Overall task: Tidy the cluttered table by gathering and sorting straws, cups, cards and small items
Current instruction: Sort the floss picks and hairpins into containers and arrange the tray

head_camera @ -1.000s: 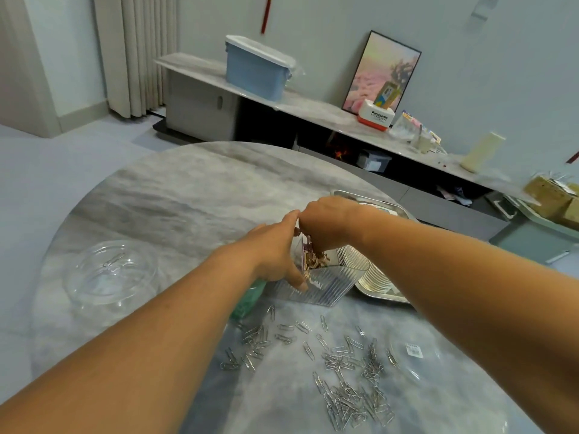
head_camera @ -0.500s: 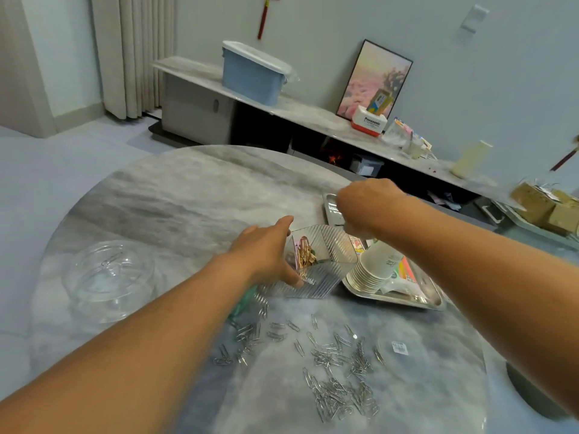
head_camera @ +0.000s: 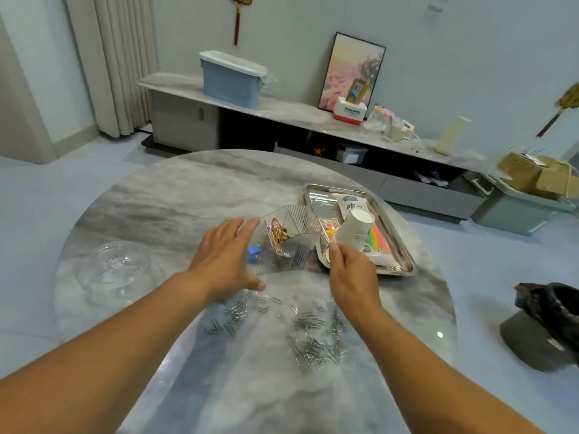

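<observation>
Paperclips (head_camera: 316, 343) lie scattered across the near part of the round marble surface (head_camera: 150, 208), at about six o'clock from the clear ribbed organiser box (head_camera: 291, 242), which stands mid-surface with gold clips already in one compartment. In the head view, our only one, our left hand (head_camera: 224, 258) hovers just at nine o'clock of the box, fingers straight and released, holding nothing. Our right hand (head_camera: 351, 277) sits at four o'clock of the box beside the metal tray (head_camera: 404, 245), fingertips drawn together; whether they pinch anything we cannot tell. The tray, at three o'clock, carries a stack of paper cups (head_camera: 355, 230) lying on its side and coloured straws (head_camera: 380, 242). We judge the step in hand to be sorting clips into the box; next we should sweep the silver ones together and lift them in. Half a second ago our left hand gripped the box and our right was raised above the tray; now both have come nearer us.
</observation>
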Motion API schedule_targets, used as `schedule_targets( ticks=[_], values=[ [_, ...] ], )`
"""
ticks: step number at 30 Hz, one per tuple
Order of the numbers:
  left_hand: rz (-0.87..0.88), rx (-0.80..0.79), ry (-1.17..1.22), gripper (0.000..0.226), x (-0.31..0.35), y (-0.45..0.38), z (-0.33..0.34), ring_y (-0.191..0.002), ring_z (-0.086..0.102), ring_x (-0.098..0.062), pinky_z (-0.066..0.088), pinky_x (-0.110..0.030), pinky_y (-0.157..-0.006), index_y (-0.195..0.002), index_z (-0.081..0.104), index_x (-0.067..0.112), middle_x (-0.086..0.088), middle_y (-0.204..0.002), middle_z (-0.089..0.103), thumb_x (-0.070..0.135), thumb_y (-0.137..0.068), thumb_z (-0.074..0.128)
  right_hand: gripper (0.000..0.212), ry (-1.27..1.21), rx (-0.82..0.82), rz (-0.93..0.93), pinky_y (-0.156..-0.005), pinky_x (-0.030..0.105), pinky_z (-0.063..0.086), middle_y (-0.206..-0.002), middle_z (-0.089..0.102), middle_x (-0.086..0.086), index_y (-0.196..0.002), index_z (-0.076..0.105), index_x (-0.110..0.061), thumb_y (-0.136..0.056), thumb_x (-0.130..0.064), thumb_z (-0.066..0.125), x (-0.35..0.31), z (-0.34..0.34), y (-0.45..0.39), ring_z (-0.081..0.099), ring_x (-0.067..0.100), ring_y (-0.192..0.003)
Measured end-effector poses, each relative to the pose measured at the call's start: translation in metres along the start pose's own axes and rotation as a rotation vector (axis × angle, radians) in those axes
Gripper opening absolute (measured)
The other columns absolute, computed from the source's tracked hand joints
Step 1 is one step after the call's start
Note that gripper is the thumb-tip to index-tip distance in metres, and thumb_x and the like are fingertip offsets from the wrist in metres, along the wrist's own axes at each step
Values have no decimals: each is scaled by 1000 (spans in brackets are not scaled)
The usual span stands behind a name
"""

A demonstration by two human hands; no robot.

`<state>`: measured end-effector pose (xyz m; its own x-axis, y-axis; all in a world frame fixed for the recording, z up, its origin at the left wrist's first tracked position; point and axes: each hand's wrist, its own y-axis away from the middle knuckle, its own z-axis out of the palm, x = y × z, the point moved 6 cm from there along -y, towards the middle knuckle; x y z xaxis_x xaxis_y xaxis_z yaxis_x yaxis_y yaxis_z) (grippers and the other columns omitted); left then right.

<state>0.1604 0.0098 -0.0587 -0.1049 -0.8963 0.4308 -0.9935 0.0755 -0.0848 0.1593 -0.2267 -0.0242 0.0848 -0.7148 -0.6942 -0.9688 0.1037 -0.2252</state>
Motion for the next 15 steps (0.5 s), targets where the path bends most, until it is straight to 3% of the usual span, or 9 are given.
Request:
schedule_targets(
  ticks=[3, 6, 9, 12, 15],
  values=[
    [-57, 23, 6, 117, -2, 28, 8, -155, 5, -24, 10, -41, -124, -161, 4, 35, -2, -168, 9, 52, -76, 83, 33, -87, 4, 91, -74, 37, 43, -81, 60, -4, -87, 64, -16, -107, -31, 42, 34, 19, 45, 57, 18, -82],
    [-105, 122, 63, 84, -11, 46, 7, -153, 15, -24, 22, -41, -122, -159, 24, 31, -2, -167, 19, 27, -91, 74, 38, -66, 1, 149, -107, 30, 40, -124, 63, -3, -132, 61, -14, -108, -33, 39, 58, 29, 80, 54, 15, -122],
    [-119, 123, 60, 70, -20, 42, 2, -151, 18, -25, 25, -41, -120, -156, 35, 27, -4, -165, 23, 14, -94, 68, 43, 28, 8, 151, -114, 32, 35, -134, 59, 1, -136, 58, -11, -108, -35, 35, 74, 28, 97, 48, 19, -131],
    [-111, 113, -69, 70, -26, 33, -5, -153, 15, -26, 20, -41, -122, -156, 35, 26, -5, -166, 22, 13, -95, 66, 50, 115, -36, 167, -122, 35, 24, -153, 46, 6, -147, 49, -12, -108, -38, 34, 83, 28, 100, 34, 20, -146],
    [-14, 303, -85, 64, -17, 45, -16, -147, 28, -32, 28, -45, -118, -151, 43, 18, -11, -158, 35, 16, -93, 70, 55, 163, -49, 160, -125, 35, 17, -161, 34, 6, -153, 42, -13, -107, -42, 33, 86, 28, 99, 23, 20, -151]
  ],
)
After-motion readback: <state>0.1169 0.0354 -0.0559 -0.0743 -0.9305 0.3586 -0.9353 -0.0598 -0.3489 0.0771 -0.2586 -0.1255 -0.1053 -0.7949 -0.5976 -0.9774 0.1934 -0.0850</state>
